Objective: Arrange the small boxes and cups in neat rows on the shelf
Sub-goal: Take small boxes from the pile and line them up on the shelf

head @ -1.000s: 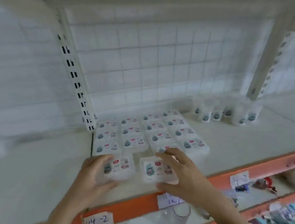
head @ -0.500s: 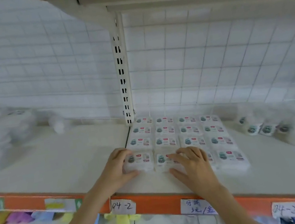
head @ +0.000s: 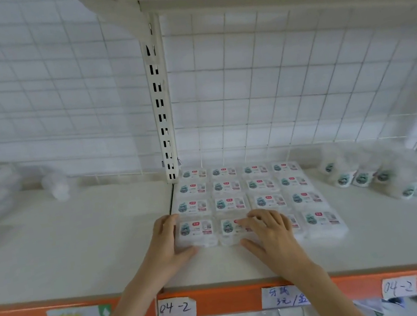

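Left hand (head: 167,246) is half open and cups the left side and front corner of the front-left box (head: 196,232) on the shelf (head: 81,250); right hand (head: 271,232) lies flat, fingers spread, on the next box (head: 229,231). Small boxes (head: 247,195) stand in a tight grid, cups (head: 373,177) loosely at the right

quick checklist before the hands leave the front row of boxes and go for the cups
1. Front-left box lined up with its column: ok.
2. Second front box squared in the row: cannot tell, right hand covers it.
3. Left hand free of any box: ok, it only presses on the side.
4. Front-right box flush with the row: not ok, sits slightly askew.
5. Cups in neat rows: not ok, loosely clustered.
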A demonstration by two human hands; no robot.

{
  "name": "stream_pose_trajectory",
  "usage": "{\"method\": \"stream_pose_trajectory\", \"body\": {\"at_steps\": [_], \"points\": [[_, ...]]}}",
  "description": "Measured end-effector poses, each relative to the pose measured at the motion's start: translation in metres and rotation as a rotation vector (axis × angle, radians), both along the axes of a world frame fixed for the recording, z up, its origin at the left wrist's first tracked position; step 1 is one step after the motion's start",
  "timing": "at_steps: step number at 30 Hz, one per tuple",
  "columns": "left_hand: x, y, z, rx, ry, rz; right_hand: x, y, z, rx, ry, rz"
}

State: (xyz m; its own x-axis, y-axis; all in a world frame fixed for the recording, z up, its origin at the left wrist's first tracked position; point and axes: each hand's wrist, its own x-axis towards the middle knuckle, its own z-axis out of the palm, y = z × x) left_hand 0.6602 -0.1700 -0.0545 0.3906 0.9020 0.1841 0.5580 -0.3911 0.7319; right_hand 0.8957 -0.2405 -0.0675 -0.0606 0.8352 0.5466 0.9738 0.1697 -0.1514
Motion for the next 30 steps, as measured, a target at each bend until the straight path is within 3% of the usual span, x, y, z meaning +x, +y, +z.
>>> {"method": "stream_pose_trajectory", "body": {"at_steps": [13, 17, 20, 24, 30], "points": [[-0.002, 0.001, -0.004, 0.077, 0.008, -0.015, -0.01, -0.012, 0.014, -0.064, -0.039, -0.036], [-0.016, -0.021, 0.009, 0.228, 0.011, 0.024, -0.013, -0.019, 0.025, -0.072, 0.03, -0.01], [-0.037, -0.054, 0.015, 0.308, -0.009, 0.109, -0.023, -0.027, 0.034, -0.056, 0.095, 0.12], [-0.081, -0.108, 0.016, 0.385, 0.103, 0.308, -0.065, -0.042, 0.049, -0.065, 0.132, 0.369], [-0.132, -0.238, 0.011, 0.313, 0.308, 0.644, -0.125, -0.098, 0.038, -0.197, 0.09, 0.723]]}}
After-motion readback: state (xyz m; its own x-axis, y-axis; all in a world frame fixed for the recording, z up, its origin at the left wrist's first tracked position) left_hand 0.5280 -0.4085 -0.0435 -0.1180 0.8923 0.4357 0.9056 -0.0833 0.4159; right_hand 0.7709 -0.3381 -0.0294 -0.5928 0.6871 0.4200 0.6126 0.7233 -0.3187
